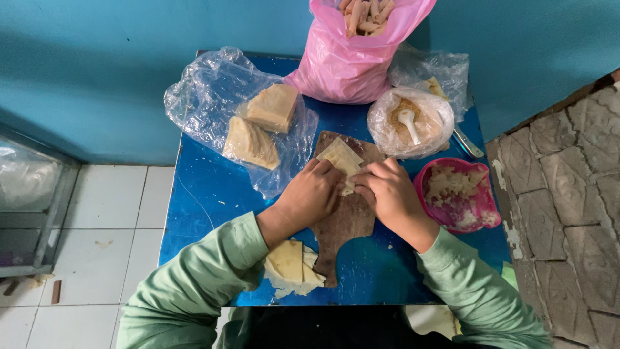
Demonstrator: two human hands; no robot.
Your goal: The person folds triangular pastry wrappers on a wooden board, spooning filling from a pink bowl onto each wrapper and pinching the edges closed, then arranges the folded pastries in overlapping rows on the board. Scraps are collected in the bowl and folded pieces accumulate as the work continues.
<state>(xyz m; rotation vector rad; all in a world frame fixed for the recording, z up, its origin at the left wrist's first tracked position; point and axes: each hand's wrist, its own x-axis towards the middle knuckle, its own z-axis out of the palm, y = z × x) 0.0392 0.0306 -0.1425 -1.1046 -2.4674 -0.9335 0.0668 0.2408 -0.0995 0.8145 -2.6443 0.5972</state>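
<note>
Wrapper [340, 157], a pale square sheet, lies on the wooden board [345, 220] in the middle of the blue table [206, 194]; its near edge is hidden under the fingers. Left hand [313, 194] and right hand [387, 194] meet over that edge, fingers curled down and pressed on the wrapper, thumbs tucked out of sight. What sits inside the fold cannot be made out.

Under the left sleeve [206, 271] more pale sheets [289, 264] lie at the table's front edge, partly covered by the arm. Behind the left hand, two stacks of sheets [261, 126] rest on a crumpled clear bag [200, 97]. A pink bag [349, 58] of finished rolls [365, 16] stands at the back, its top cut off by the frame. Just right of it, a clear bag [394, 129] holds brown crumbs and a white spoon [408, 123]; behind that, another clear bag [433, 68] with contents too hidden to tell. A pink bowl [423, 194] of pale lumpy filling sits just beside the right hand.
</note>
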